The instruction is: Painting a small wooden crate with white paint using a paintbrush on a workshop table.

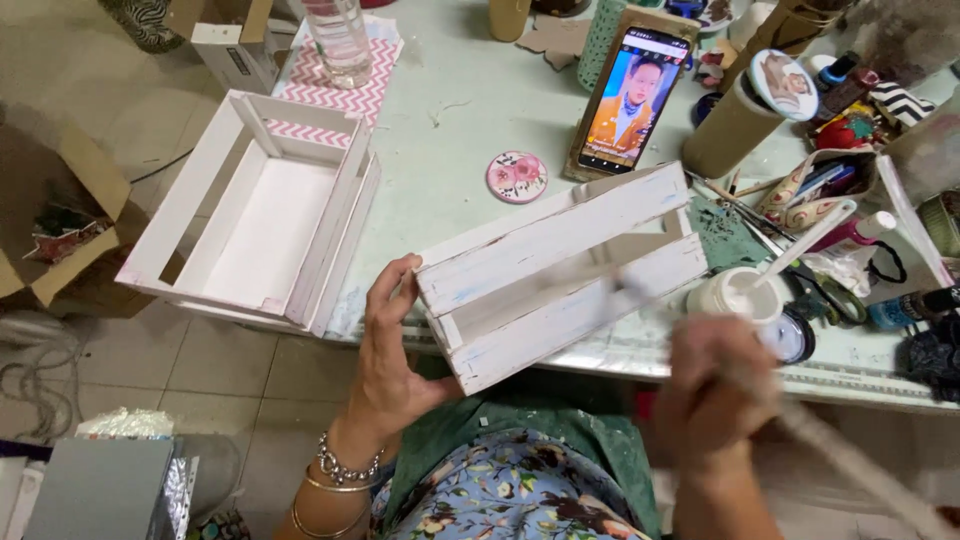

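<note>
The left hand [392, 345], wrist bent up with bangles on it, clamps the end of a small white slatted crate [560, 275] tilted at frame centre over the table edge [860, 385]. The right hand [715, 395], lower right and blurred, is closed around a long brush handle [850, 460]. Beyond stand a white paint pot [735, 295], a propped phone [630, 100] and, upper left, a larger white crate [265, 210].

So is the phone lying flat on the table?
No, the phone stands propped up at a slant in a wooden holder on the table, its lit screen facing the person.
</note>
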